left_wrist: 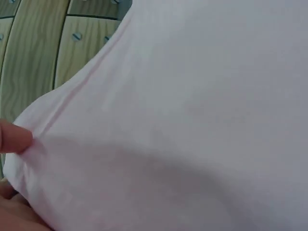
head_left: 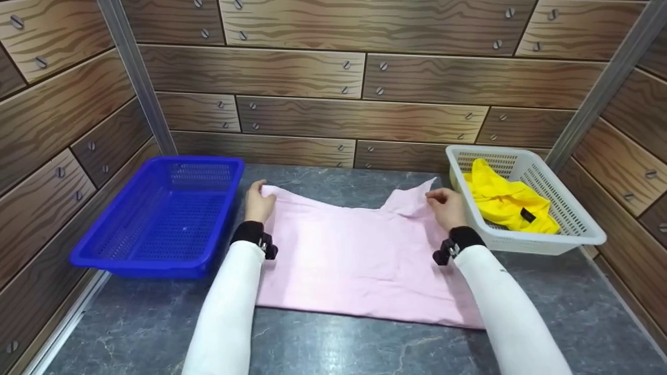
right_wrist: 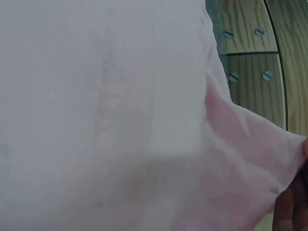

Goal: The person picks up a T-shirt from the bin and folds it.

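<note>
A pink cloth garment (head_left: 344,255) is spread between both hands, its near edge lying on the dark grey table. My left hand (head_left: 259,203) pinches its far left corner, and the thumb (left_wrist: 17,138) presses on the fabric in the left wrist view. At the far right corner my right hand (head_left: 447,208) pinches the cloth, where a pointed flap stands up. In the right wrist view, pink folds (right_wrist: 245,163) run toward the right hand's fingers (right_wrist: 291,207) at the frame's edge. The garment sags between the two held corners along its far side.
On the left stands a blue plastic basket (head_left: 221,229) with perforated sides. A white basket (head_left: 542,242) at the right holds a yellow cloth garment (head_left: 513,200) with a black tag. Wood-patterned walls (head_left: 302,73) enclose the grey marbled table (head_left: 323,349) at the back and sides.
</note>
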Available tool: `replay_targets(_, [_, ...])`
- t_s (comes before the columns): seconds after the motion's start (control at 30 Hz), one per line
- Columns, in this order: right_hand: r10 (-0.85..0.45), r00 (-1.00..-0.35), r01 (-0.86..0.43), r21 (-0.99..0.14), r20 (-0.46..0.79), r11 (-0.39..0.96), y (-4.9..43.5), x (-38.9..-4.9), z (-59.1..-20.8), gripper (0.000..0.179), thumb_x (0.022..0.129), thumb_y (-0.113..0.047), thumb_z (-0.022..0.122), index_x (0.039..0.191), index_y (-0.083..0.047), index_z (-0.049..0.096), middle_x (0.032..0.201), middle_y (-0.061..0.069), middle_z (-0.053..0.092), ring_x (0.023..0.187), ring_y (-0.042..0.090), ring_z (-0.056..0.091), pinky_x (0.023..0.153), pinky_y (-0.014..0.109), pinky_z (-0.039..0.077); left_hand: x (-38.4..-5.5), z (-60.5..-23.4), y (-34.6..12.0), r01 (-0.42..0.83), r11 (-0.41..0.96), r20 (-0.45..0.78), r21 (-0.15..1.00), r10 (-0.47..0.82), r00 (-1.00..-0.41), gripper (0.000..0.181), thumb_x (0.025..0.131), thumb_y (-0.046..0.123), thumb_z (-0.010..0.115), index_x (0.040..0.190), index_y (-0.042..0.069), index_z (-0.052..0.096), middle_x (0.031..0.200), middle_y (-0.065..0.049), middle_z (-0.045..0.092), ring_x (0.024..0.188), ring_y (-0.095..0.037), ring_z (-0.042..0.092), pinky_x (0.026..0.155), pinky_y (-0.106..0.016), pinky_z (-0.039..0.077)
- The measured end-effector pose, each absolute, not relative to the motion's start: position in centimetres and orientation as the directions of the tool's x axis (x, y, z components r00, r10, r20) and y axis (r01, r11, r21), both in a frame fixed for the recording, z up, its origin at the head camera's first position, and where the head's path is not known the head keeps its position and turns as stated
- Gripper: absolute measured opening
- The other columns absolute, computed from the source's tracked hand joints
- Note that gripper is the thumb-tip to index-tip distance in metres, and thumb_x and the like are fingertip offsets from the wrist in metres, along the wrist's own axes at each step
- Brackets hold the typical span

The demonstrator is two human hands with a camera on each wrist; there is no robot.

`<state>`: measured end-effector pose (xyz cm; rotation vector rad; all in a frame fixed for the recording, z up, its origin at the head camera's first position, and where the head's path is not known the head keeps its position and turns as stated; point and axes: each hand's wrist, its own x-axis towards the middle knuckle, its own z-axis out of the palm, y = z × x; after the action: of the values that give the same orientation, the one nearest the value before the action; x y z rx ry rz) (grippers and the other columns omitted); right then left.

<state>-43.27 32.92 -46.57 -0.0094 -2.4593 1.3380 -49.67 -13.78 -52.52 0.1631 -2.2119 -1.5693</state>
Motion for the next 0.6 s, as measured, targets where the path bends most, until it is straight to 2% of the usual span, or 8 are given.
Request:
replay_targets(0.1, [0.137,-0.914,-0.237,-0.775,0.382,0.586,32.9,-41.6,-45.8,0.02,0.097,0.008,0.058,0.115,0.01,0.066,0.111,0.028,0.065,0.101,0.032,0.059,0.084,0.019,0.042,-43.6,-47.1,-13.4,0.118,0.453,0.278,0.884,-0.305,-0.911,0.033,0.085,0.0,0.056,0.115,-0.007,0.069,0.119,-0.026,0.071,0.115,-0.043,0.064,0.102,-0.05,0.049])
replay_targets(0.23, [0.102,-0.928,-0.227,-0.76,0.359,0.609,33.8,-38.1,-44.8,0.038,0.091,0.009,0.056,0.129,0.007,0.057,0.104,0.02,0.058,0.096,0.026,0.053,0.085,0.022,0.043,-39.7,-46.1,-13.9,0.118,0.579,0.354,0.806,-0.313,-0.881,0.012,0.088,0.001,0.056,0.092,-0.004,0.067,0.097,-0.025,0.069,0.099,-0.047,0.065,0.092,-0.054,0.049])
replay_targets(0.3, [0.049,-0.955,-0.198,-0.749,0.294,0.632,34.6,-36.2,-44.8,0.046,0.088,0.009,0.058,0.134,0.007,0.053,0.1,0.014,0.055,0.093,0.023,0.051,0.081,0.022,0.044,-38.1,-46.4,-14.3,0.09,0.629,0.346,0.772,-0.297,-0.89,0.01,0.087,-0.002,0.057,0.088,-0.001,0.067,0.096,-0.025,0.068,0.099,-0.045,0.065,0.092,-0.055,0.048])
replay_targets(0.4, [-0.044,-0.986,-0.146,-0.701,0.161,0.698,36.1,-34.1,-45.4,0.049,0.085,0.007,0.062,0.134,0.007,0.054,0.095,0.011,0.055,0.087,0.024,0.052,0.074,0.026,0.046,-36.1,-46.9,-14.8,0.023,0.697,0.285,0.717,-0.264,-0.922,0.011,0.085,-0.007,0.056,0.084,0.001,0.064,0.094,-0.024,0.064,0.1,-0.045,0.062,0.09,-0.056,0.047])
replay_targets(0.5, [-0.104,-0.994,-0.061,-0.657,-0.027,0.751,37.6,-33.0,-46.2,0.053,0.086,-0.001,0.07,0.136,0.007,0.056,0.1,0.018,0.059,0.09,0.029,0.055,0.075,0.036,0.05,-34.8,-47.3,-15.1,-0.044,0.755,0.207,0.654,-0.235,-0.95,0.014,0.083,-0.007,0.055,0.08,0.005,0.06,0.091,-0.022,0.064,0.1,-0.044,0.061,0.086,-0.056,0.049])
replay_targets(0.6, [-0.077,-0.981,0.056,-0.635,-0.181,0.771,38.4,-32.6,-47.0,0.064,0.09,-0.021,0.077,0.143,0.005,0.051,0.121,0.03,0.059,0.103,0.036,0.058,0.087,0.045,0.051,-34.3,-47.6,-15.3,-0.073,0.767,0.16,0.638,-0.225,-0.961,0.014,0.086,-0.004,0.053,0.082,0.007,0.061,0.09,-0.02,0.067,0.096,-0.042,0.064,0.081,-0.055,0.051])
